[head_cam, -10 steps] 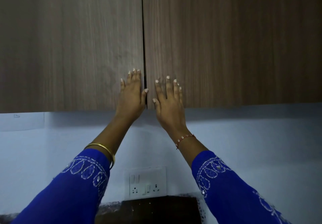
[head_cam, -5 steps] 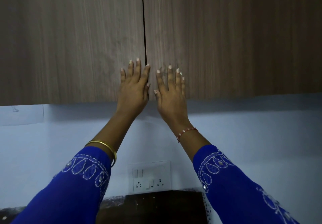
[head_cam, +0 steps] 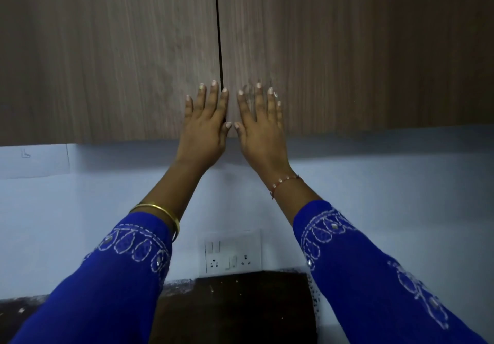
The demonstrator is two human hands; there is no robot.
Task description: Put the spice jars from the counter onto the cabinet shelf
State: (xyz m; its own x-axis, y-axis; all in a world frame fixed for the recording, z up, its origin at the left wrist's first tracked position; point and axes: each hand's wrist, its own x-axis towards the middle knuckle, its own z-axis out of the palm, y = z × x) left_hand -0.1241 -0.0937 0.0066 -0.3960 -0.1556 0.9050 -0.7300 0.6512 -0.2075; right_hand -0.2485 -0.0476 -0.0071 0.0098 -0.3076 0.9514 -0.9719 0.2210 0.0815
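Two cabinet doors, the left door (head_cam: pixel 107 55) and the right door (head_cam: pixel 347 49), stand closed. The left hand (head_cam: pixel 204 129) and right hand (head_cam: pixel 260 129) each lie flat against one, fingers straight, slightly apart, holding nothing. One switch plate (head_cam: pixel 232 252) sits above the dark worktop (head_cam: pixel 235 309). No spice jars show.

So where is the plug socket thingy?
The socket panel is low in the middle of the head view, on the pale wall between the two blue sleeves, just above the dark counter and below the cabinet doors.
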